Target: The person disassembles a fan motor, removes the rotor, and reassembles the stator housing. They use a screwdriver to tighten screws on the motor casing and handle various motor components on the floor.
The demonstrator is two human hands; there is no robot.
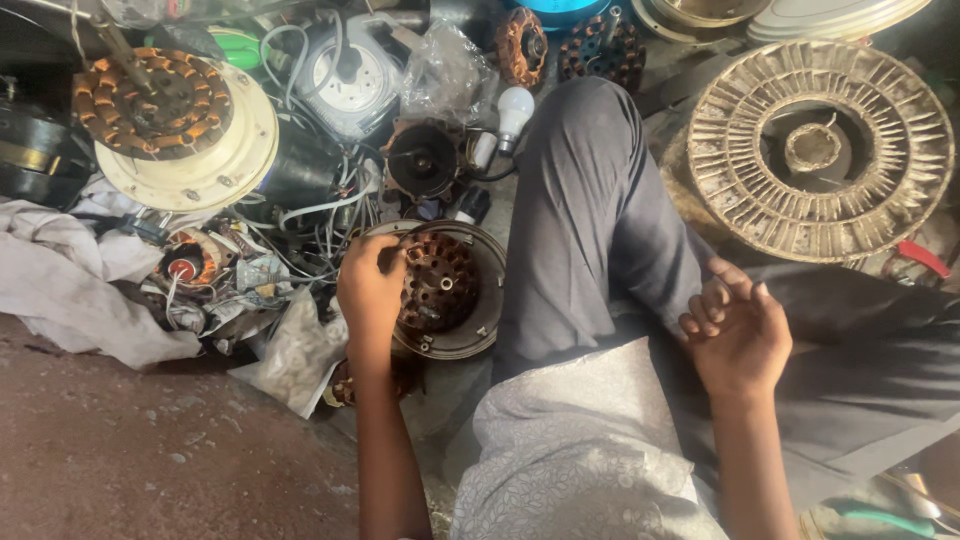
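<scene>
From the head camera, the person sits on the floor [150, 450] with one knee [590, 110] raised in grey trousers. The left hand [372, 285] reaches down to a round motor [445, 290], a metal dish holding a ring of copper windings. Its fingers [392, 255] curl over the upper left edge of the windings, pinching at the coil there. The motor lies on the floor just left of the raised leg, tilted slightly toward the camera.

The right hand [735, 330] rests on the lap, well apart from the motor. Its grip is loosely curled, fingers bent inward; I cannot tell whether anything is held inside it.

Left of the motor lies a clear plastic bag [300, 350] of small parts, touching the left wrist. Beyond it is a tangle of wires [320, 215] and a white cloth [80, 280]. Farther back sit a cream fan housing with copper coils [175, 120], a small dark motor [422, 160] and a white light bulb [514, 110]. To the right of the knee stands a large finned metal disc [820, 150].
</scene>
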